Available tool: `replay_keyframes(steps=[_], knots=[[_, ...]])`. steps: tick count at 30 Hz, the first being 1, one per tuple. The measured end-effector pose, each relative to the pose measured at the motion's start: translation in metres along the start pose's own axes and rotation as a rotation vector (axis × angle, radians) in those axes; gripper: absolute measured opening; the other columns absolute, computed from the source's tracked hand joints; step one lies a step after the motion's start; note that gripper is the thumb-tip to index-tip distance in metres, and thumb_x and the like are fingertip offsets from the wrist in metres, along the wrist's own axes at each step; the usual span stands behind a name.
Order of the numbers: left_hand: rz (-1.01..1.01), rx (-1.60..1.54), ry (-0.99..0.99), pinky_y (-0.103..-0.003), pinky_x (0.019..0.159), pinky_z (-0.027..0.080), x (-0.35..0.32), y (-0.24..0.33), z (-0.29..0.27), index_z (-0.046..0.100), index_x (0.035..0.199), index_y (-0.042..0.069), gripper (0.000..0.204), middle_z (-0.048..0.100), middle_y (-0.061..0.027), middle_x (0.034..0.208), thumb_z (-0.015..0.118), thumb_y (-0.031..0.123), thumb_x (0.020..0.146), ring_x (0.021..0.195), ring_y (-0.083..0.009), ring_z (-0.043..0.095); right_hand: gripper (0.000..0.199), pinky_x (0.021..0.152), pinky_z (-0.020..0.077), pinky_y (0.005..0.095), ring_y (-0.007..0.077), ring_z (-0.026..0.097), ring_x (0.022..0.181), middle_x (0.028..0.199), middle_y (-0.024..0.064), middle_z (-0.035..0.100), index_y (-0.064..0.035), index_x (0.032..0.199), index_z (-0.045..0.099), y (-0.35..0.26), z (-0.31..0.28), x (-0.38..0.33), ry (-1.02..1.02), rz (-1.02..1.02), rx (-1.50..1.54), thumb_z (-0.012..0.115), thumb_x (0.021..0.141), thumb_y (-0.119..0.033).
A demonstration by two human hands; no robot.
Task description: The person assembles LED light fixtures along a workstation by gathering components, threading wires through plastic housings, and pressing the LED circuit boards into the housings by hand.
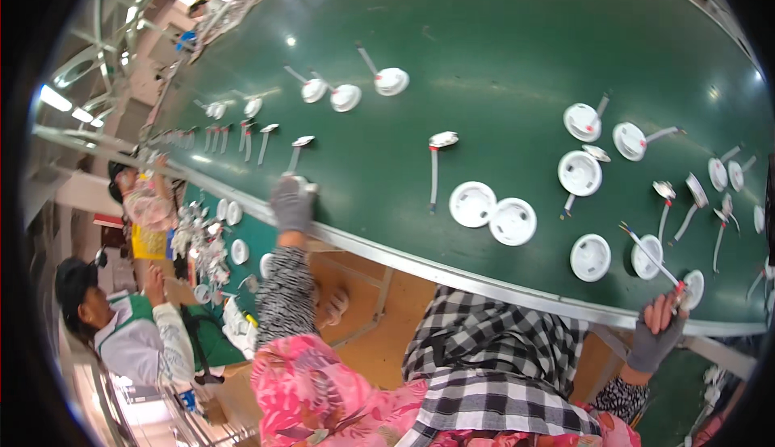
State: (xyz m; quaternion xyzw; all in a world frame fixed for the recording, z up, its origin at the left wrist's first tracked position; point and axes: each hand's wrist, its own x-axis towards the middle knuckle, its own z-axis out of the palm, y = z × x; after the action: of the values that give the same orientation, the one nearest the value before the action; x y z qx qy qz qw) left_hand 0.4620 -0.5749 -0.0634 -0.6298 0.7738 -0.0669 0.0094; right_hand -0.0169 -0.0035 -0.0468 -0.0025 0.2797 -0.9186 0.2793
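My left hand [291,205], in a grey glove, reaches over the metal rail [387,253] of the green belt [484,35] and grips a small white round fitting [302,181] at the belt's near edge. My right hand [658,330], in a grey fingerless glove, pinches a white round fitting [693,287] at the rail. A thin grey wire with a coloured tip [646,251] runs from that fitting up and to the left. Two plain white discs [472,204] [513,221] lie between my hands.
Many white round fittings with grey wires lie scattered over the belt, some in a row at the far left [242,136]. To the left, a person in a white and green shirt [133,334] and another person [141,197] sit at a side table piled with white parts [202,241].
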Motion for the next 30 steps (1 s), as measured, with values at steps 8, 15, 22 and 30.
replay_keyframes(steps=[8, 15, 22, 30], knots=[[1.080, -0.625, -0.123, -0.046, 0.110, 0.033, -0.115, 0.265, -0.120, 0.048, 0.140, 0.011, 0.085, 0.046, -0.0138, 0.142, 0.085, 0.035, 0.068, 0.135, -0.0342, 0.039, 0.030, 0.047, 0.0312, 0.0231, 0.0065, 0.036, 0.047, 0.060, -0.0039, 0.041, -0.0066, 0.124, 0.054, 0.011, 0.014, -0.001, -0.189, 0.021, -0.130, 0.052, 0.102, -0.027], [1.129, -0.508, -0.105, -0.042, 0.100, 0.044, -0.156, 0.255, -0.060, 0.059, 0.121, 0.013, 0.049, 0.059, -0.0088, 0.121, 0.077, 0.028, 0.078, 0.117, -0.0319, 0.054, 0.037, 0.043, 0.0264, 0.0214, 0.0048, 0.032, 0.043, 0.055, -0.0069, 0.034, -0.0010, 0.128, 0.051, -0.026, -0.021, -0.023, -0.098, -0.115, -0.211, 0.051, 0.101, -0.026], [0.780, -0.357, 0.115, -0.044, 0.096, 0.046, -0.055, 0.089, -0.062, 0.058, 0.127, 0.006, 0.048, 0.062, -0.0147, 0.118, 0.072, 0.019, 0.082, 0.110, -0.0345, 0.058, 0.033, 0.044, 0.0295, 0.0233, 0.0066, 0.035, 0.046, 0.058, -0.0047, 0.039, 0.0004, 0.122, 0.053, 0.001, -0.003, -0.009, -0.009, -0.069, -0.028, 0.053, 0.101, -0.025], [0.930, -0.549, -0.090, -0.045, 0.111, 0.033, -0.125, 0.190, -0.103, 0.052, 0.135, 0.010, 0.061, 0.053, -0.0126, 0.134, 0.075, 0.026, 0.080, 0.132, -0.0327, 0.045, 0.025, 0.044, 0.0291, 0.0222, 0.0064, 0.035, 0.049, 0.062, -0.0026, 0.039, -0.0007, 0.116, 0.054, -0.016, -0.012, -0.023, -0.156, -0.087, -0.050, 0.057, 0.099, -0.019]])
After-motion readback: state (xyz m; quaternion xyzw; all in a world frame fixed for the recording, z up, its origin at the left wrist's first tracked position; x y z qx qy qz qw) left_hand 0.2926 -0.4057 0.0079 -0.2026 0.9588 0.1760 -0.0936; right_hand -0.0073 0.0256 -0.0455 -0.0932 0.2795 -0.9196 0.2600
